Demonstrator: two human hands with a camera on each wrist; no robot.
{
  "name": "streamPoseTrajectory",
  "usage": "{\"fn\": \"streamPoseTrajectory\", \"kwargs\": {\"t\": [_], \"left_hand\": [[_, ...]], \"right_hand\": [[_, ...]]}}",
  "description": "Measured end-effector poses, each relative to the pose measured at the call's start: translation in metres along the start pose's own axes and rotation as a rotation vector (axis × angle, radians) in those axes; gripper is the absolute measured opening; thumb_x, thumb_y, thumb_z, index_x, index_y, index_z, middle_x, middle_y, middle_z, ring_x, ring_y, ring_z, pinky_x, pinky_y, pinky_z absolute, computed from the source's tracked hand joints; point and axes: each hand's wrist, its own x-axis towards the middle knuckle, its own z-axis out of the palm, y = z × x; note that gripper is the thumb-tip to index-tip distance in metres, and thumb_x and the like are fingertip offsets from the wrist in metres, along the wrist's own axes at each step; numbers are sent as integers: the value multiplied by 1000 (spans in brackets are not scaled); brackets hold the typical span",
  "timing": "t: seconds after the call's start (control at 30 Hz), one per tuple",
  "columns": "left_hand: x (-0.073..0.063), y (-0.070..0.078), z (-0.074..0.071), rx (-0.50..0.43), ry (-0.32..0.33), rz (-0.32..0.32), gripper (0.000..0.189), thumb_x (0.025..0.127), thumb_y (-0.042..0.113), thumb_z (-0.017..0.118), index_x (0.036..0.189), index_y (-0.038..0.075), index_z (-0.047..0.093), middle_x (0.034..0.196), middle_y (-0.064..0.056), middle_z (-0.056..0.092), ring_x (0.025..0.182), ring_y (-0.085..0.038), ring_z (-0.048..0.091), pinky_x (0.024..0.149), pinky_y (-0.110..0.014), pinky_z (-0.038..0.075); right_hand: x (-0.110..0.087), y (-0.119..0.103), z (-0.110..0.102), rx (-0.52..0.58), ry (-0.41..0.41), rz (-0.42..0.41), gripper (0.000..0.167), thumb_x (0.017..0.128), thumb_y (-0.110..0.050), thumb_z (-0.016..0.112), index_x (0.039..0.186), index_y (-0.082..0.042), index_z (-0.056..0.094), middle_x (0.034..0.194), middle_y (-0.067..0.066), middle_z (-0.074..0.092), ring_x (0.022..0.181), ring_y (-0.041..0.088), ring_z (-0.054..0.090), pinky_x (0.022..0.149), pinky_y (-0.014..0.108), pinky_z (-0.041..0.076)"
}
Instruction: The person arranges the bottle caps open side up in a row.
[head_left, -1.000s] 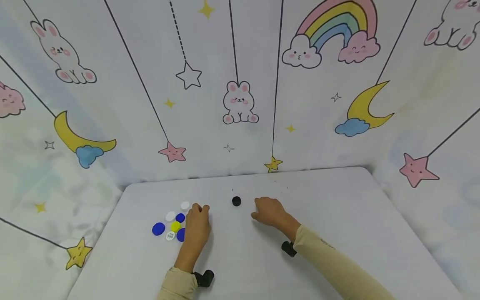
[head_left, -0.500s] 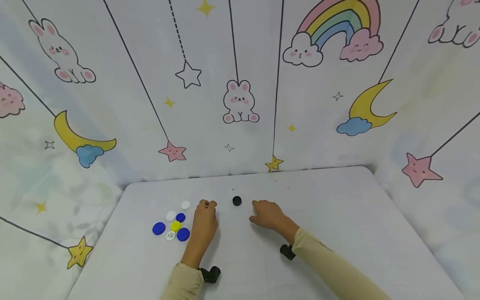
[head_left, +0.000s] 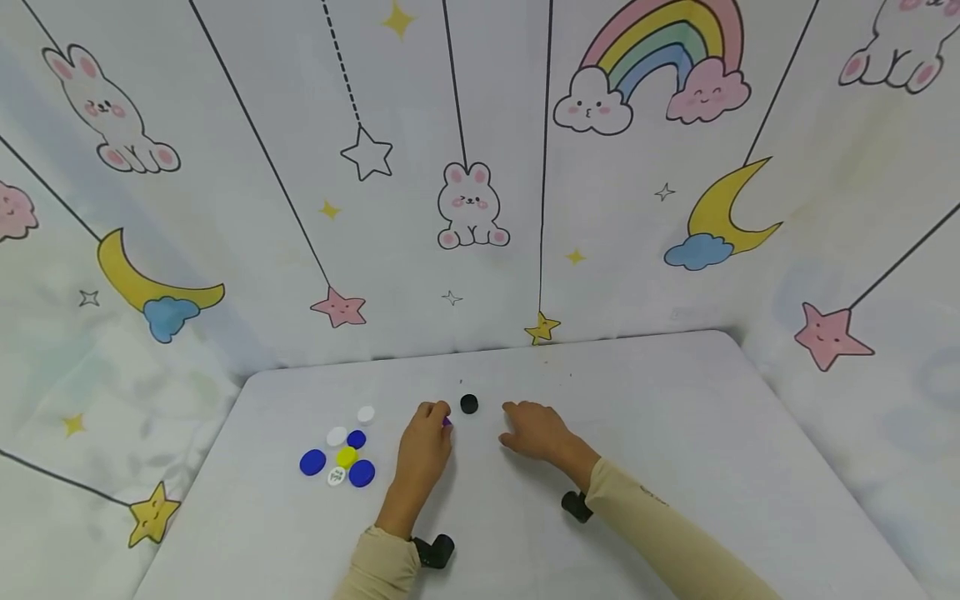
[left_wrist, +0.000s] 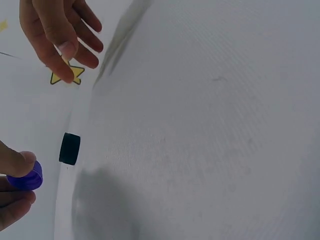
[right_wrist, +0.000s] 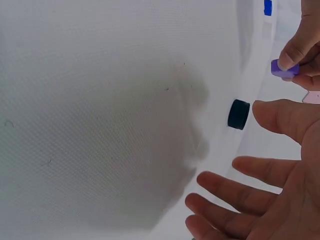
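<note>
As the left hand (head_left: 424,446), pinching a purple cap (left_wrist: 32,180), approaches the black cap (head_left: 469,404) near the bench's (head_left: 660,417) far edge, carrying seems advanced, right hand (head_left: 536,431) spread.

Smooth plastic purple cap (left_wrist: 32,181), matt black cap (left_wrist: 70,149), textured tabletop (right_wrist: 100,140)

- l. grip (head_left: 423,447): thumb (left_wrist: 19,162) + fingertips (left_wrist: 21,206) pinched
- r. grip (head_left: 535,431): fingers (right_wrist: 240,195) loosely spread, pointing l., thumb apart
- l. forearm (head_left: 381,565): angled fwd, slightly to r.
- r. forearm (head_left: 667,527): slants fwd & l.
- grips near e/o
</note>
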Motion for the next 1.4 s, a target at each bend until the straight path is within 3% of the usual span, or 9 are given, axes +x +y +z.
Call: {"fn": "streamPoseTrajectory", "kwargs": {"t": [0.2,0.4,0.7,0.93,1.1,1.4], "left_hand": [[4,4,4,-21,-2,8,20,83,1,75,93,8,59,99,-12,63,86,-24,67,72,-36,56],[13,17,10,-21,13,39,21,83,4,77,87,7,56,96,-11,62,81,-22,63,68,-34,54],[20,34,18,-85,-10,135,36,83,3,76,115,0,59,102,-15,56,87,-26,64,76,-35,57],[20,35,23,-66,8,124,35,83,9,78,113,5,60,100,-12,59,83,-22,67,69,-34,57],[19,35,25,-96,10,125,35,82,12,80,112,6,61,99,-10,61,79,-19,66,66,-32,55],[21,36,27,-98,7,146,34,83,12,79,112,4,64,96,-10,60,79,-21,65,68,-33,55]], "right_hand": [[1,3,3,10,5,-3,51,88,-26,72,130,-1,58,120,19,65,109,34,63,89,50,52],[1,5,7,31,17,-28,48,88,-26,71,130,-4,59,116,18,66,105,35,64,86,51,52],[4,6,10,86,90,-132,37,94,-16,64,129,-6,59,114,16,67,103,33,65,86,49,54],[7,8,9,232,163,-176,28,97,-3,54,124,-1,62,112,16,69,107,32,66,95,47,51],[10,9,7,362,251,-201,25,97,-1,52,118,0,67,109,14,72,101,27,69,92,44,54],[11,6,3,534,300,-166,25,96,2,49,111,-1,68,94,11,73,80,21,69,70,28,55]]}}
